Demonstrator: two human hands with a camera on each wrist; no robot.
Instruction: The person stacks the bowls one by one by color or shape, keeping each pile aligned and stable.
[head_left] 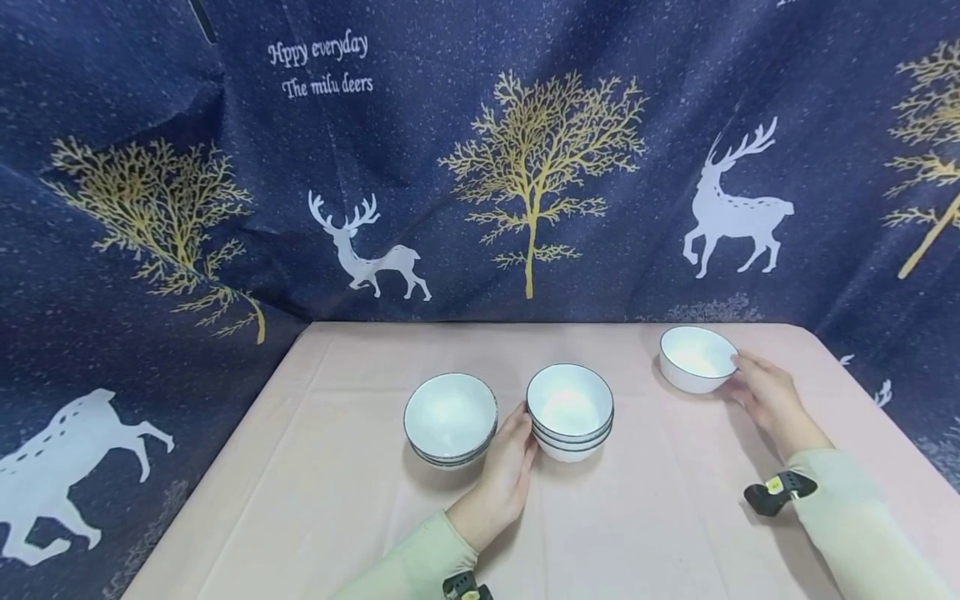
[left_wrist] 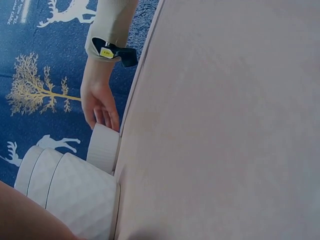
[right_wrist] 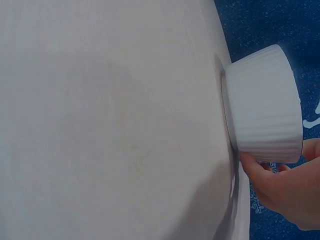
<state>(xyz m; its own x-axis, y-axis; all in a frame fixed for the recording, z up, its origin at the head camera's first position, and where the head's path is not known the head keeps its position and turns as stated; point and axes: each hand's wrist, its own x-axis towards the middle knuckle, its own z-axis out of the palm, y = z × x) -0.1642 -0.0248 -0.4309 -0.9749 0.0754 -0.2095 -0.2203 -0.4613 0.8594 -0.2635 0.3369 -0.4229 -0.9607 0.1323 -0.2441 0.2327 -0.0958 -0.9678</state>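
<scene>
At the back right of the table, my right hand (head_left: 770,398) grips the right side of a single white bowl (head_left: 696,360) with a dark rim. In the right wrist view that bowl's (right_wrist: 265,107) outer wall is ribbed, and its base is at or close to the cloth. My left hand (head_left: 501,475) lies between two bowl stacks, its fingers against the left side of the middle stack (head_left: 570,408). This stack's walls (left_wrist: 82,195) have a faceted pattern in the left wrist view. Left of the hand stands another stack of white bowls (head_left: 450,421).
A pale pink cloth covers the table (head_left: 300,500). Behind it hangs a dark blue curtain (head_left: 465,167) with deer and tree prints, reaching down to the table's back edge. Black wrist devices (head_left: 780,492) sit on both sleeves.
</scene>
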